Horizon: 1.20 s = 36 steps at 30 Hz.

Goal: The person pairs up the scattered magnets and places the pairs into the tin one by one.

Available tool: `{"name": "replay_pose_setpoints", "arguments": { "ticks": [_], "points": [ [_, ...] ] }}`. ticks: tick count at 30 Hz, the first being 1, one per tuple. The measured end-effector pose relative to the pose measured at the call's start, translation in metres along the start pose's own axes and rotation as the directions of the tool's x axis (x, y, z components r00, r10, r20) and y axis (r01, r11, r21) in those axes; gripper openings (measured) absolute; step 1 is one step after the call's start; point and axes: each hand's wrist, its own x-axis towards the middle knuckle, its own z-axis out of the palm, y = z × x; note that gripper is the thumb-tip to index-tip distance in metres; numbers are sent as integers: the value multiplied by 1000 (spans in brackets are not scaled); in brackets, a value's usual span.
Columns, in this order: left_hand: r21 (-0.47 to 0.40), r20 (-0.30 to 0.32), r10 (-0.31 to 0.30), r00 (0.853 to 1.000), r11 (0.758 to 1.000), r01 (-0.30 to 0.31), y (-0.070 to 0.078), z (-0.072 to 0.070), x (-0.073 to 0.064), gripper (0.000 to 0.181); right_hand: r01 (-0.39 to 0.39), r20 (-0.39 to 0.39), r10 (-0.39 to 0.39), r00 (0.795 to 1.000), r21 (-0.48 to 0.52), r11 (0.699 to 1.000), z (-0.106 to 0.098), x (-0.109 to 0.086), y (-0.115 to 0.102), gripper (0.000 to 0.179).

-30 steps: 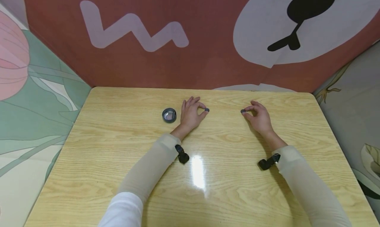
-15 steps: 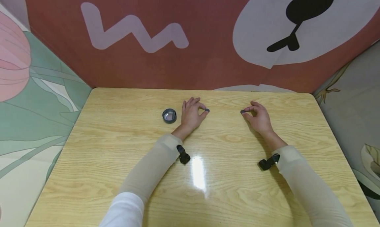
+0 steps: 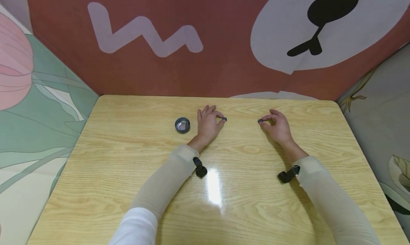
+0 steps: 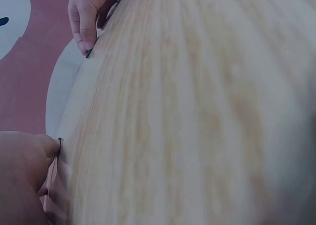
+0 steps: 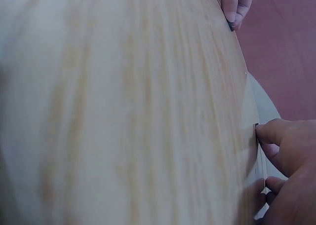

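Note:
Near the far side of the wooden table, my left hand (image 3: 207,126) pinches a small dark round piece (image 3: 224,119) between thumb and index finger, its other fingers spread. To the right, my right hand (image 3: 279,128) pinches a similar dark piece (image 3: 260,121) the same way. A gap of bare wood separates the two pieces. Seen from the left wrist, the left piece (image 4: 60,143) looks thin and stands edge-on at the fingertips. The right wrist view shows the right piece (image 5: 256,128) likewise, close over the tabletop, partly hidden by the fingers.
A round dark container (image 3: 182,132) with a shiny silvery inside stands just left of the left hand. The wooden table (image 3: 250,209) meets a red patterned wall (image 3: 224,74) at its back edge. Black wrist cameras (image 3: 201,171) hang at both cuffs.
Both hands have edged slightly toward each other, the left one to the right and the right one to the left, each still pinching its dark piece. The container stays put.

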Motion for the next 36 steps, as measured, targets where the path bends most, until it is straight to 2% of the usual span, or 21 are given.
{"name": "replay_pose_setpoints", "arguments": {
  "ticks": [19, 36],
  "points": [
    [48, 10, -1, 1000, 999, 0, 10, 3, 2, 20, 36, -7, -36, 999, -33, 999, 1, 2, -6, 17],
    [82, 25, 29, 999, 996, -31, 26, 15, -1, 21, 22, 35, -21, 999, -29, 999, 4, 1, -11, 18]
  ]
}}
